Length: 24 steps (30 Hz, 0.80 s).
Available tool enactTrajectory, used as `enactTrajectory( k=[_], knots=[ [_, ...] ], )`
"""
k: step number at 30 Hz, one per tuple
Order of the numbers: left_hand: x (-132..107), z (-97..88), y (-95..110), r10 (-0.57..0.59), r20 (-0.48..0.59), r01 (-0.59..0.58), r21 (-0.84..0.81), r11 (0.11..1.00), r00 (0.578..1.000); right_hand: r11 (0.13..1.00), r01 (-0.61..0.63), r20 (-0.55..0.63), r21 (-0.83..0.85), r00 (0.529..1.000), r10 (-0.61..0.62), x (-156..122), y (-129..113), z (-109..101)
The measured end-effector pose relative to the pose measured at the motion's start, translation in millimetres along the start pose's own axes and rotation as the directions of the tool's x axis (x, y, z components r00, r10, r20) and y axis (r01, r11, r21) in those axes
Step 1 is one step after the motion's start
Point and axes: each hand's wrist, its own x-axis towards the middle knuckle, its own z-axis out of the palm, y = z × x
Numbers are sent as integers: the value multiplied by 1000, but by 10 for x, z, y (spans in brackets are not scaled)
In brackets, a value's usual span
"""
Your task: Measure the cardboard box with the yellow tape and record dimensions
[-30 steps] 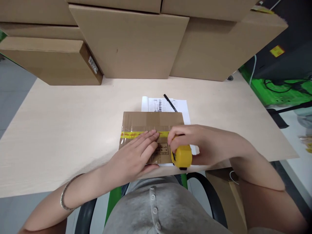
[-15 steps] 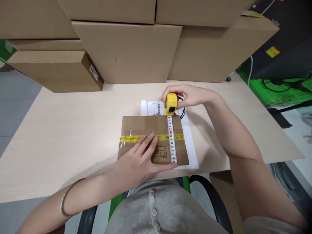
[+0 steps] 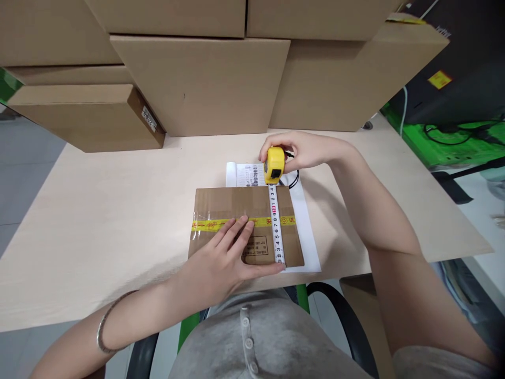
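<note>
A small brown cardboard box [image 3: 221, 202] lies flat in front of me, with yellow printed tape across it. Over its right part runs the white blade [image 3: 275, 229] of a tape measure, from the near edge to just past the far edge. My right hand [image 3: 290, 150] grips the yellow tape measure case [image 3: 274, 166] at the far side of the box; a black wrist cord hangs from it. Spread on the box top is my left hand [image 3: 226, 255], its thumb tip at the blade's near end. Under the box a white printed sheet [image 3: 310, 247] sticks out.
Large cardboard boxes [image 3: 201, 87] are stacked along the back of the pale table [image 3: 98, 210]. A flatter carton [image 3: 79, 118] stands at back left. On the right are a black machine [image 3: 457, 63], a green surface [image 3: 465, 147] and dark cables.
The tape measure case in my right hand has risen slightly away from the box's far edge, with a little more blade showing. My left hand stays in place on the box.
</note>
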Motion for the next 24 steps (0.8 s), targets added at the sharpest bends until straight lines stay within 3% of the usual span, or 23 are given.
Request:
enactTrajectory(
  k=[3, 7, 11, 16, 18, 20, 21, 22, 23, 24],
  knots=[
    [-12, 7, 10, -2, -13, 3, 29, 1000, 1000, 994, 77, -14, -71, 997, -78, -130, -251, 42],
    [-27, 33, 8, 8, -35, -6, 53, 999, 999, 993, 115, 174, -39, 979, -107, -357, -596, 311],
    [-20, 102, 9, 30, -116, -24, 53, 998, 993, 999, 34, 294, -14, 956, -28, -577, -780, 608],
    [-67, 86, 29, -1, -321, -35, -109, 993, 947, 986, -142, 231, 82, 965, 120, -887, -783, 664],
    [-145, 51, -27, -78, -503, -45, -228, 973, 860, 952, -252, 103, 173, 966, 236, -1026, -697, 642],
    [-243, 61, -150, -268, -655, -14, -391, 920, 706, 897, -324, -110, 301, 922, 370, -1139, -561, 654],
    [-288, 94, -233, -463, -635, 80, -535, 841, 619, 864, -338, -196, 374, 882, 429, -1176, -483, 679],
    [-324, 148, -323, -673, -543, 198, -686, 701, 502, 827, -338, -248, 449, 842, 479, -1198, -406, 714],
    [-347, 218, -414, -832, -372, 295, -809, 508, 412, 786, -333, -263, 520, 813, 519, -1207, -336, 757],
    [-355, 295, -498, -917, -181, 330, -893, 305, 356, 747, -326, -249, 579, 801, 544, -1206, -279, 804]
  ],
)
